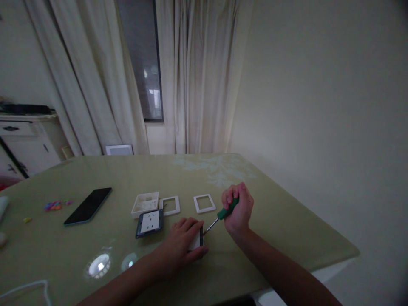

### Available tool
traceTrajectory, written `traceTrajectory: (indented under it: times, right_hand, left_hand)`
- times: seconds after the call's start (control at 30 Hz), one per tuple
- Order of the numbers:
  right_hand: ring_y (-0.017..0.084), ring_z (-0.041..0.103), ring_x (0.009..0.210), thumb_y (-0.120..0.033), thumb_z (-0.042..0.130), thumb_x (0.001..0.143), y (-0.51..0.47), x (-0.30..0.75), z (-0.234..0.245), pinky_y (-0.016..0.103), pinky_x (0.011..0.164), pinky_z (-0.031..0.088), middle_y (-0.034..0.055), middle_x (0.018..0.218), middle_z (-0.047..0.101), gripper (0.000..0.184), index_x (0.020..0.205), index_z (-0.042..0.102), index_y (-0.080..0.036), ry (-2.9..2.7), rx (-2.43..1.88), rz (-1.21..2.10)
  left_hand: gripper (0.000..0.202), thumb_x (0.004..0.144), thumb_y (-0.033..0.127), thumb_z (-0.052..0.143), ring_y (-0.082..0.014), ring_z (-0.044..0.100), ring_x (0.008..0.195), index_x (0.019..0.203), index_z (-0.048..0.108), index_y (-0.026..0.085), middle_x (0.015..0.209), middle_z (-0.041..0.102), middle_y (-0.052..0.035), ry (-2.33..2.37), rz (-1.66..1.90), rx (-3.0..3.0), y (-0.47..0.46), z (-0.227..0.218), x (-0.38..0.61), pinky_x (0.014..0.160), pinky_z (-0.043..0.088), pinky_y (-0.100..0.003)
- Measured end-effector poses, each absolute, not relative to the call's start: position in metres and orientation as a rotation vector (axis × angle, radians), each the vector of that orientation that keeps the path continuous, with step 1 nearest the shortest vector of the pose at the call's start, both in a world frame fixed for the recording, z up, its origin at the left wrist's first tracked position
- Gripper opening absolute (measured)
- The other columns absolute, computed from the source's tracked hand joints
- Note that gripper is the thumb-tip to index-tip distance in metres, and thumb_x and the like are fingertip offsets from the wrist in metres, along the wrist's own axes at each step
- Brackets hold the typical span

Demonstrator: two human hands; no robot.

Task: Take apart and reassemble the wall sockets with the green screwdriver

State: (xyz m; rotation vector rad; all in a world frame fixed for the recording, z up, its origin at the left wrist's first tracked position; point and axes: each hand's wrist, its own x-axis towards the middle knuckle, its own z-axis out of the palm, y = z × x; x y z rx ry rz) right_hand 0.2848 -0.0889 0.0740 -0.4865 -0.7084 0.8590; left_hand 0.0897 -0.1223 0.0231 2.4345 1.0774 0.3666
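Observation:
My left hand point(178, 244) grips a small white-faced wall panel point(196, 241) with a dark edge, fingers over its far side and thumb along its near side. Its face is mostly hidden under the hand. My right hand point(240, 210) is closed around the green handle of a screwdriver point(227, 211). The metal shaft slants down to the left, and its tip meets the panel's dark right edge. Just left of my left hand lies a wall socket point(149, 222) with a white face and dark surround, tilted against a white back box point(135, 211).
Two white square frames, a left frame point(177, 205) and a right frame point(206, 210), lie beyond my hands. Further left are a dark tablet point(88, 207), small colourful pieces point(53, 206) and a white cable point(28, 287). A wall point(318, 106) borders the table's right side.

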Motion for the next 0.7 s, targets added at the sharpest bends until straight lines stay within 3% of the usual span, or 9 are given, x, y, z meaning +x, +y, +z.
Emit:
traceTrajectory:
  times: [0.2, 0.47, 0.7]
  right_hand:
    - [0.011, 0.052, 0.041, -0.059, 0.075, 0.089, -0.094, 0.312, 0.052, 0.022, 0.040, 0.043, -0.0054, 0.051, 0.055, 0.052, 0.065, 0.048, -0.022, -0.725, -0.628, 0.779]
    - [0.022, 0.071, 0.054, -0.059, 0.066, 0.098, -0.121, 0.346, 0.025, 0.035, 0.052, 0.060, 0.0021, 0.063, 0.068, 0.048, 0.070, 0.061, -0.020, -0.957, -0.741, 0.705]
    - [0.025, 0.077, 0.068, -0.056, 0.052, 0.107, -0.129, 0.368, 0.017, 0.039, 0.065, 0.064, 0.0079, 0.074, 0.076, 0.049, 0.078, 0.069, -0.021, -1.257, -0.741, 0.640]
  left_hand:
    - [0.062, 0.105, 0.053, 0.062, -0.0371, 0.052, 0.136, 0.156, 0.051, 0.020, 0.151, 0.060, -0.0146, 1.066, 0.391, 2.452, -0.121, 0.019, 0.089, 0.120, 0.041, -0.059]
    - [0.062, 0.105, 0.057, 0.061, -0.0372, 0.053, 0.136, 0.155, 0.053, 0.022, 0.150, 0.060, -0.0137, 1.071, 0.399, 2.429, -0.122, 0.020, 0.089, 0.120, 0.041, -0.058]
    - [0.060, 0.106, 0.058, 0.059, -0.0367, 0.052, 0.136, 0.154, 0.054, 0.023, 0.151, 0.059, -0.0134, 1.087, 0.430, 2.459, -0.116, 0.013, 0.086, 0.119, 0.042, -0.057]
